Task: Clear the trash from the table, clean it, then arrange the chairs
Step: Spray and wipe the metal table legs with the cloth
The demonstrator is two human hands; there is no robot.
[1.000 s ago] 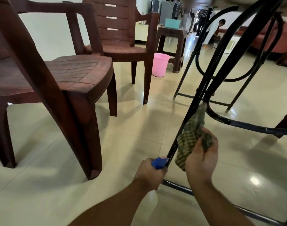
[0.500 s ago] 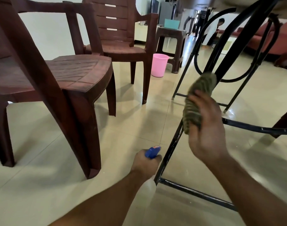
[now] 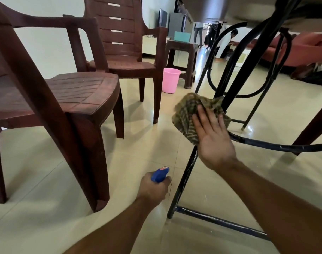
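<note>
I look from low down under the table. My right hand (image 3: pixel 212 136) presses a green checked cloth (image 3: pixel 188 114) against a black metal table leg (image 3: pixel 228 96), fingers straight and spread on the cloth. My left hand (image 3: pixel 153 186) grips a spray bottle with a blue head (image 3: pixel 159 174), low near the floor beside the foot of that leg. Two brown plastic chairs stand to the left, one close (image 3: pixel 68 96) and one further back (image 3: pixel 127 57). The table's underside (image 3: pixel 220 10) fills the top right.
A pink bucket (image 3: pixel 170 80) stands on the tiled floor by a brown plastic stool (image 3: pixel 182 52) with a teal box on it. Black curved frame bars (image 3: pixel 266 143) cross on the right. A red sofa and people are far behind.
My right hand has slid the cloth up the table leg from near its lower part to mid-height, and its fingers now lie flat. The left hand with the bottle has hardly moved.
</note>
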